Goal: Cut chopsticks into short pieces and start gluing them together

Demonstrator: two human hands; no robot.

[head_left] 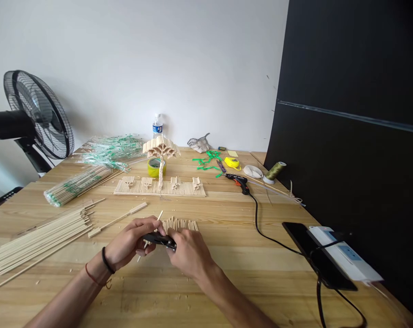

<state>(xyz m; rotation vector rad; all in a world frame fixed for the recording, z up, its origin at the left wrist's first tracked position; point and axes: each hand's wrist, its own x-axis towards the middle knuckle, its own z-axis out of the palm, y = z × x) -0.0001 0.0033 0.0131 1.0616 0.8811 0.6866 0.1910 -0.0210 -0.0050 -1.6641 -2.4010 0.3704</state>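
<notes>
My left hand [133, 239] is closed, its fingers pinching a thin wooden stick [160, 215] whose ends stick out above and below. Between the hands lies a black hand tool [158, 239] with some bare metal at its right end; its exact kind is partly hidden. My right hand [189, 250] is closed around that end, and the tool also touches my left fingers. Just beyond, a row of short cut sticks [179, 224] lies on the table, partly covered by my right hand.
A stick-built model [138, 187] with a tree-like roof stands ahead. Long loose sticks [45, 239] and a bagged bundle [78, 184] lie left. At right are a glue gun [239, 181] with its cord, a yellow tape measure [232, 162], a phone [316, 253] and a power strip [345, 253].
</notes>
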